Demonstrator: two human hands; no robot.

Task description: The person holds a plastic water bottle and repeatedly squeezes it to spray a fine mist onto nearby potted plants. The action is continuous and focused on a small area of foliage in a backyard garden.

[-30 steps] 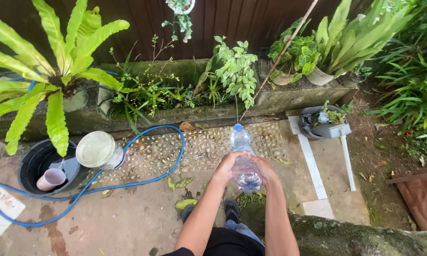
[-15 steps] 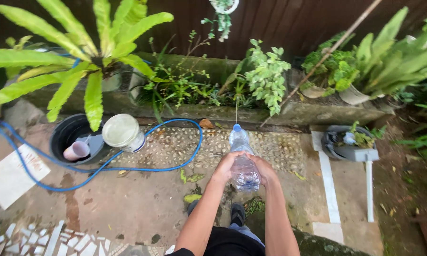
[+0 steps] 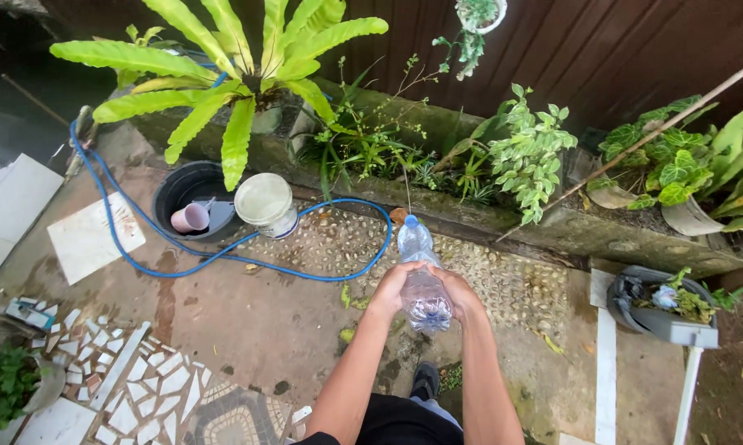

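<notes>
Currently: clear ribbed plastic bottle (image 3: 421,276), blue cap, squeezed between left hand (image 3: 393,288) and right hand (image 3: 459,293); thin jet toward mossy concrete planter (image 3: 503,221); pebbled paving below.

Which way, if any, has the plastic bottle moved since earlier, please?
Yes, the plastic bottle moved left: its cap now sits beside the brown leaf, which lay well to its left earlier.

Arms: I have both bare forearms stretched forward, converging ahead of me.
Left hand (image 3: 392,290): fingers curled inward, clasping.
Right hand (image 3: 460,295): fingers curled likewise (mirroring the left), palm facing the other hand.
</notes>
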